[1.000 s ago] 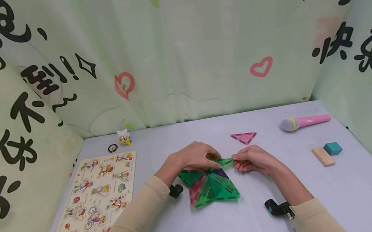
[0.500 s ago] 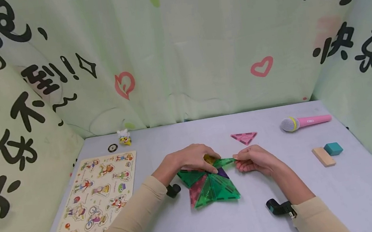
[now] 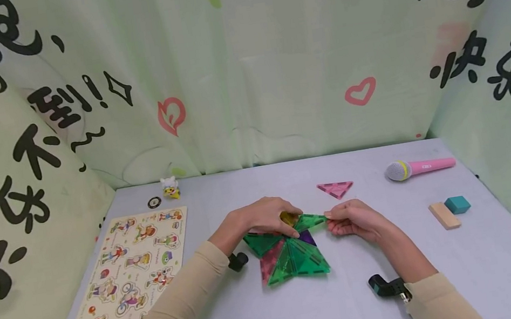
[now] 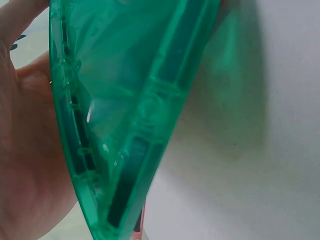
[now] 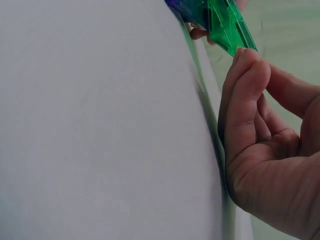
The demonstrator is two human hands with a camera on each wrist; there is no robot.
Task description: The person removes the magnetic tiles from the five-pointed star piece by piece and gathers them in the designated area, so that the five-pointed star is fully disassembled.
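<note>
The left hand (image 3: 268, 216) arches over the colorful tile shape (image 3: 296, 264) and holds it, and the right hand (image 3: 354, 220), just beside it with fingers curled, pinches the tip of a green triangle (image 3: 310, 221). Past the right hand lies a pink microphone (image 3: 429, 165), its marks too small to read. Far behind both hands, a curtain (image 3: 291, 67) has big black writing; 快乐 is on the right hand's side.

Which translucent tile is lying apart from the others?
The pink triangle alone on the table, beyond the right hand; the other tiles are grouped near the left hand.
</note>
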